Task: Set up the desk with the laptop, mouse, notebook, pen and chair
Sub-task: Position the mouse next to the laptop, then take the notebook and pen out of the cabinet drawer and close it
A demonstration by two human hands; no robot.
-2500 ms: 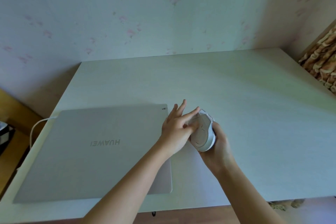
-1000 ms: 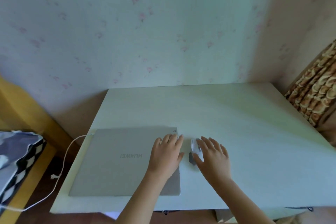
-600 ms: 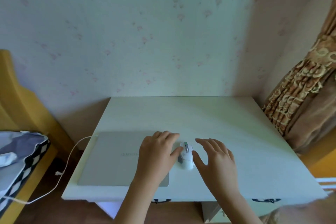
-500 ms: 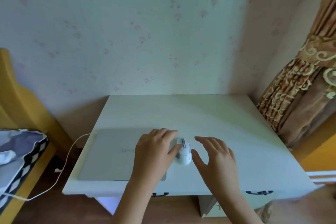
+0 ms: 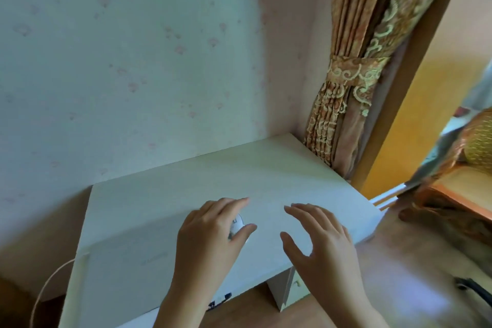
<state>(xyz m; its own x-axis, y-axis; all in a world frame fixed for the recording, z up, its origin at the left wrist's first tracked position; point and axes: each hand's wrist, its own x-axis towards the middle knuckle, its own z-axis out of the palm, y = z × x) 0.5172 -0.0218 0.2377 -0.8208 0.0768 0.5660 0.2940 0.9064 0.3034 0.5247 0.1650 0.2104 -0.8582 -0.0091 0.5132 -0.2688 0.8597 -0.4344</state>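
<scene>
Hands over a pale tabletop [image 5: 279, 176] | left hand [image 5: 210, 237] spread flat, fingers relaxed, covering most of a white mouse [image 5: 237, 224] at frame centre | right hand [image 5: 319, 242] open, fingers apart, holding nothing, lower right of centre | closed laptop [image 5: 127, 261] lies lower left, white cable [image 5: 45, 285] trailing off | patterned curtain [image 5: 354, 82] upper right.

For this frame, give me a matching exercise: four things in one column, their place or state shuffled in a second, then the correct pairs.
Things:
1. mouse
2. laptop
3. right hand
4. curtain

Places or states:
A. lid closed, flat on the desk's left part
B. tied back, right of the desk
C. mostly hidden under the left hand
D. open, fingers spread, holding nothing

Pairs: 1-C, 2-A, 3-D, 4-B
</scene>
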